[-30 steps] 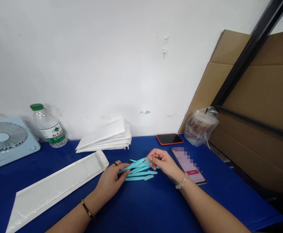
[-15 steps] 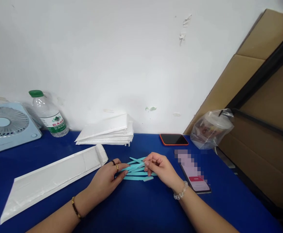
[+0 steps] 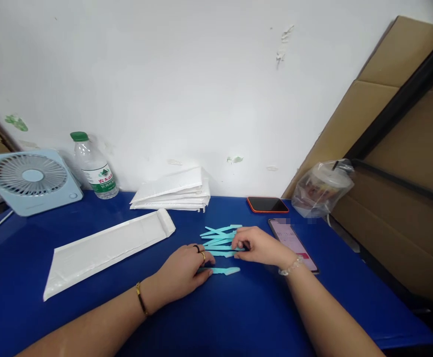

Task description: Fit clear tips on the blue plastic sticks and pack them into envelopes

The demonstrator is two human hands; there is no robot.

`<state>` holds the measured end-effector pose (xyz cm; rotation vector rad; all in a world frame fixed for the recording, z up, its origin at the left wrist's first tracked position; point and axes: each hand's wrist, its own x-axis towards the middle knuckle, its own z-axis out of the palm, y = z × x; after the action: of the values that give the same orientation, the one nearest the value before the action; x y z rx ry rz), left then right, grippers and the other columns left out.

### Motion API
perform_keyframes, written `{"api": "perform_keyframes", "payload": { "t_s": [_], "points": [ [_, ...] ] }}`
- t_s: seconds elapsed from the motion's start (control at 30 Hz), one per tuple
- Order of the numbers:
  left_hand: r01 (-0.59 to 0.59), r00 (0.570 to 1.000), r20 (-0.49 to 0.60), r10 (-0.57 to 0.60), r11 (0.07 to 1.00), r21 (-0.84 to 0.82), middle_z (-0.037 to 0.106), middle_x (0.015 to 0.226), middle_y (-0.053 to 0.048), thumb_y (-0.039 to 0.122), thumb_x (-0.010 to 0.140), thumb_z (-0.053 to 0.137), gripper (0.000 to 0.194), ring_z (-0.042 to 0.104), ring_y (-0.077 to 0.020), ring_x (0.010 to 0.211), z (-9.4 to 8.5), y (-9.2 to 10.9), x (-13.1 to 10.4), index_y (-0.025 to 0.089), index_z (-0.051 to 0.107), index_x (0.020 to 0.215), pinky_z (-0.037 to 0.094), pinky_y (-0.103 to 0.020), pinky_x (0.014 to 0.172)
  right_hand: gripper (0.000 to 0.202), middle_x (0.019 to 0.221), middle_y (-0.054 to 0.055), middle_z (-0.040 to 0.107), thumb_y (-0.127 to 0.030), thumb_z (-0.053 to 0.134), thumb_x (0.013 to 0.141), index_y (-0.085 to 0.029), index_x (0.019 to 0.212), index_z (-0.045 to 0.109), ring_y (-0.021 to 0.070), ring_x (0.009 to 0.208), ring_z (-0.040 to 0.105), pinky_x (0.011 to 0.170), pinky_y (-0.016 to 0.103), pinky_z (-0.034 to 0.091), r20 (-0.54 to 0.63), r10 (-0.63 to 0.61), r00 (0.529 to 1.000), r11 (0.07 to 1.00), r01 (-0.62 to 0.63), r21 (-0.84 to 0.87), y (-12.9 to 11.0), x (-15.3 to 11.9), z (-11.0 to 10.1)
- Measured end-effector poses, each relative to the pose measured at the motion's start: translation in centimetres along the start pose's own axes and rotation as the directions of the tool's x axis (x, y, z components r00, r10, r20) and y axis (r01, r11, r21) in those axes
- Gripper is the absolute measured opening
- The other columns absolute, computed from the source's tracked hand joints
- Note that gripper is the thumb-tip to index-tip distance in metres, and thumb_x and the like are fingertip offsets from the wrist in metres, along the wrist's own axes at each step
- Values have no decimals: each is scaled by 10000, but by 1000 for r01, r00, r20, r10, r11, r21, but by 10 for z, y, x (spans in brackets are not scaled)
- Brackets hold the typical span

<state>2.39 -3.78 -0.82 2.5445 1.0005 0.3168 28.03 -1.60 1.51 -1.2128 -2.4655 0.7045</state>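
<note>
Several slim turquoise eyebrow razors (image 3: 220,242) lie in a loose, partly crossed pile on the blue table. One more eyebrow razor (image 3: 226,271) lies apart, nearer to me, its left end under the thumb of my left hand (image 3: 187,270). My left fingers are closed around that end and also reach the left tips of the pile's front razors. My right hand (image 3: 261,246) is at the pile's right side, fingers curled and thumb against the right end of a front razor. Its fingers partly cover the razor ends there.
A long white padded envelope (image 3: 108,250) lies at left, with a stack of white envelopes (image 3: 170,191) behind. A blue fan (image 3: 32,176) and water bottle (image 3: 99,173) stand at back left. Two phones (image 3: 267,205) (image 3: 293,243) and a bagged cup (image 3: 322,188) are at right.
The razors between my hands have been spread out on the table, and one now lies apart near me. My hands have moved slightly apart. The camera view has shifted left.
</note>
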Motion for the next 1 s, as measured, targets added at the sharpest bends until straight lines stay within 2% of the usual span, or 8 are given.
{"api": "perform_keyframes", "payload": {
  "t_s": [0.13,0.23,0.3,0.4,0.5,0.6,0.83,1.0],
  "points": [
    [7,993,-122,5,995,100,595,978,-36,346,836,571,232,542,-205,932,-1,-3,2,237,592,1040,409,-311,788,55,715,4,575,-141,620,680,-170,727,616,123,659,503,616,230,355,7,-38,999,962,38,-269,-13,6,17],
    [2,985,-169,34,979,205,590,1023,-43,348,843,574,267,521,-215,969,-2,-6,5,239,582,1086,393,-322,796,79,712,4,576,-99,577,657,-170,691,588,122,652,499,634,235,357,-2,-77,997,937,72,-341,-19,9,26],
    [-12,990,-136,48,967,256,611,927,-34,349,880,523,195,534,-201,899,-3,-8,6,234,619,1004,382,-311,746,93,709,1,573,-84,552,659,-169,685,575,113,638,496,615,222,359,-13,-97,995,947,88,-308,-22,10,27],
    [-22,992,-111,55,960,279,617,801,-25,331,928,435,244,543,-179,800,-3,-11,8,212,640,873,362,-297,693,91,710,-3,578,-93,531,707,-168,727,578,99,612,498,571,197,364,-50,-72,996,982,62,-176,-24,8,24],
    [-18,988,-144,57,965,262,624,794,-27,330,935,415,263,547,-177,794,-4,-12,8,204,636,870,362,-297,700,69,705,-2,592,-178,527,795,-166,797,596,92,588,507,545,184,385,-38,-28,999,1000,29,8,-24,6,18],
    [-22,987,-152,57,975,220,630,806,-30,324,937,405,267,552,-178,807,-4,-11,8,204,636,879,373,-297,720,99,708,3,599,-231,536,823,-162,819,608,93,589,518,546,185,406,-32,-24,999,994,28,105,-22,5,15],
    [27,992,-128,-19,998,65,646,856,-30,298,918,422,251,572,-163,803,-6,-14,9,201,651,879,399,-271,722,118,681,6,604,-241,554,819,-156,827,636,100,577,522,534,197,399,15,-8,1000,993,6,122,-14,4,12],
    [91,993,-70,-93,996,-25,643,806,-3,305,857,502,183,566,-137,710,-13,-19,9,213,660,841,391,-245,637,135,648,15,622,-254,594,784,-141,808,663,112,565,541,521,204,401,129,99,987,987,-114,111,-4,-4,-4]
  ]
}}
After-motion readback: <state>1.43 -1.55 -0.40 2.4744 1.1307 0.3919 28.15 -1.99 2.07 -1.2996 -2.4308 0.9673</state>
